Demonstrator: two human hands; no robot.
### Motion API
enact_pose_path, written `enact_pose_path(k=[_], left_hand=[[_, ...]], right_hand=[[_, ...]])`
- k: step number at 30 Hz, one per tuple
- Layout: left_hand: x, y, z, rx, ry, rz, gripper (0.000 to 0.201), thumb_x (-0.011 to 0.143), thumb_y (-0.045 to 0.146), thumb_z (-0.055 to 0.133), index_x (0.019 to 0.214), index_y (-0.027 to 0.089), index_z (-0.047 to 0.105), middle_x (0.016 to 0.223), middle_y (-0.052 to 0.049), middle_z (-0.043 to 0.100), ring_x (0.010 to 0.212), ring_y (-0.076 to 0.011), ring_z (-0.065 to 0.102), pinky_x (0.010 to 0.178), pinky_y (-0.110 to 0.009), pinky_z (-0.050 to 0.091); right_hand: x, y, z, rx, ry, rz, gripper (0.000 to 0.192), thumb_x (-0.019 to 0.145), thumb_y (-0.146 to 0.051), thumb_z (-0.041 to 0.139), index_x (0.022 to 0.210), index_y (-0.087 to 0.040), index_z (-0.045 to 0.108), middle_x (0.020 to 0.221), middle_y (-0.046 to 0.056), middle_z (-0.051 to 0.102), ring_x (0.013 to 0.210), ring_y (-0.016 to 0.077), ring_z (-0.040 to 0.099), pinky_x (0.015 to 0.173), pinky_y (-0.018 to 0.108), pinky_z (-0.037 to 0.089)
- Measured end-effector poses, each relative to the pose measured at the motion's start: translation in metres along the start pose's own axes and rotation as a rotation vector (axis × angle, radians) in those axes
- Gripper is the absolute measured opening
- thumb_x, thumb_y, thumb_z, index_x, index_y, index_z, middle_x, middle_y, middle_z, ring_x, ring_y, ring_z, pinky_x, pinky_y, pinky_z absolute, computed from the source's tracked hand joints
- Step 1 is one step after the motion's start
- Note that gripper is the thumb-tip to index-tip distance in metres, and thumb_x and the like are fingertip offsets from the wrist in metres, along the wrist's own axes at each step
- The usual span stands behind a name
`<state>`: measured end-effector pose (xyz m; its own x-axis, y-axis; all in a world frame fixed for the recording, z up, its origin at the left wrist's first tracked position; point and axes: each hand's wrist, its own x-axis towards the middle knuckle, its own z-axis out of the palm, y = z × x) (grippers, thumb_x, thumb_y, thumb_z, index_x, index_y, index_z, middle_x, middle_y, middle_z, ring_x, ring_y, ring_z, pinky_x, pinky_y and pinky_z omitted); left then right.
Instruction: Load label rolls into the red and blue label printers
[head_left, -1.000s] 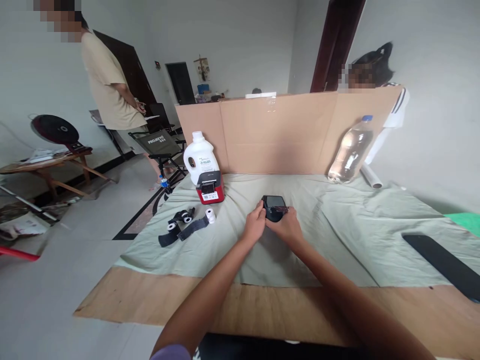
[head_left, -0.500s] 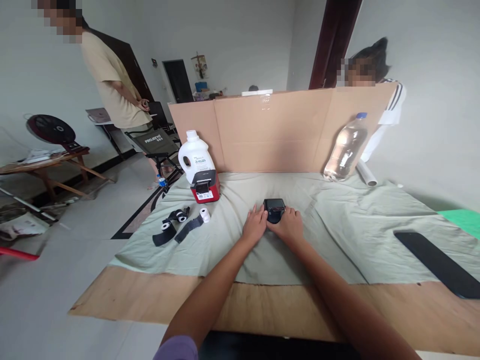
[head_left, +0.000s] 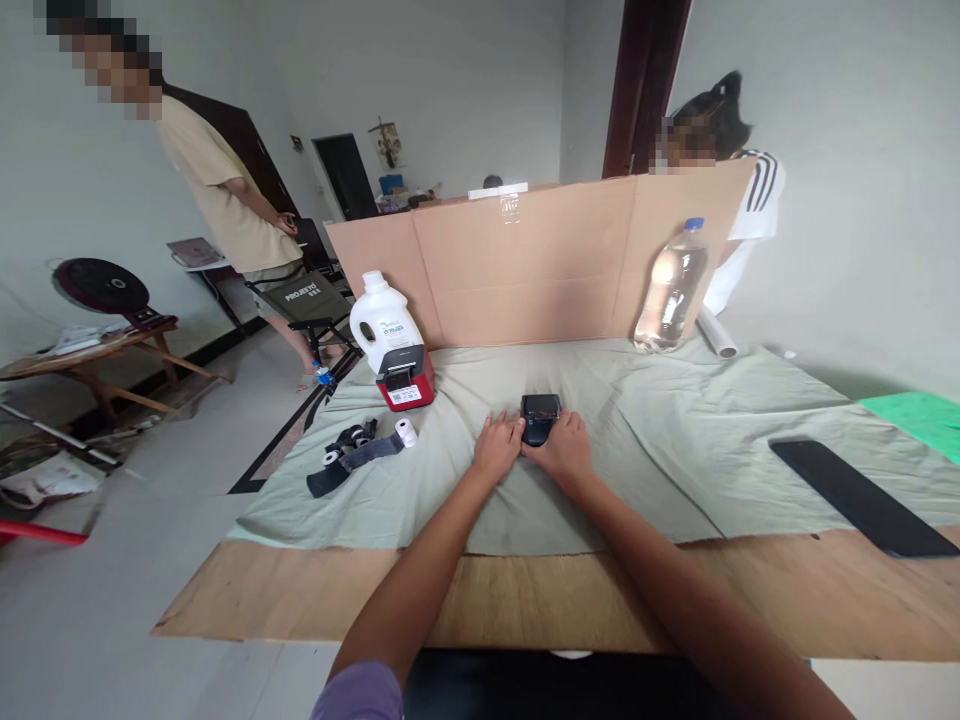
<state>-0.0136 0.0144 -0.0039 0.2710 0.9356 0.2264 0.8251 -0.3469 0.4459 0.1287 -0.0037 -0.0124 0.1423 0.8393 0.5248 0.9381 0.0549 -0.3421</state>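
A small black box-shaped device, seemingly a portable receipt printer (head_left: 540,412), rests on the pale green cloth. My right hand (head_left: 570,447) wraps around its right side, thumb along the near edge. On the left, my left hand (head_left: 498,446) lies with fingers stretched out on the cloth, its thumb side touching the printer. Part of the printer's right edge is hidden by my fingers. To the left of my hands, a white paper roll (head_left: 406,432) trails a dark strip towards other rolls and a dark strip (head_left: 328,478).
Behind the rolls stand a red-and-black label printer (head_left: 405,378) and a white jug (head_left: 384,318). A cardboard screen (head_left: 525,270) closes off the back, with a clear water bottle (head_left: 673,285) before it. At right lies a black slab (head_left: 862,497). Two people stand beyond.
The view has tilted and shifted slightly. The dark strip from the right-hand roll now lies flatter, against the other strip. Both hands stay at the printer.
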Motion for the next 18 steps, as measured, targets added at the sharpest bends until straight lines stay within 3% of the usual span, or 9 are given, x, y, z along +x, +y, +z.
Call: enact_pose_path(k=[13, 18], left_hand=[[0.0053, -0.0063, -0.0009, 0.090, -0.018, 0.089, 0.053, 0.106, 0.036, 0.022, 0.133, 0.017, 0.064, 0.137, -0.011, 0.065, 0.141, -0.0231, 0.048, 0.126, -0.048, 0.017], [0.0031, -0.0062, 0.0009, 0.084, -0.001, 0.050, 0.055, 0.107, 0.036, 0.020, 0.133, 0.015, 0.063, 0.134, -0.012, 0.067, 0.139, -0.0226, 0.051, 0.125, -0.046, 0.020]], right_hand=[[0.0009, 0.0027, 0.0040, 0.011, -0.004, -0.024, 0.073, 0.070, -0.067, 0.069, 0.108, -0.007, 0.053, 0.099, 0.020, 0.059, 0.095, 0.0338, 0.055, 0.087, 0.043, 0.044], [-0.0003, 0.0034, 0.0053, 0.038, 0.011, -0.013, 0.072, 0.070, -0.065, 0.069, 0.110, -0.008, 0.052, 0.100, 0.019, 0.059, 0.097, 0.0342, 0.054, 0.087, 0.044, 0.044]])
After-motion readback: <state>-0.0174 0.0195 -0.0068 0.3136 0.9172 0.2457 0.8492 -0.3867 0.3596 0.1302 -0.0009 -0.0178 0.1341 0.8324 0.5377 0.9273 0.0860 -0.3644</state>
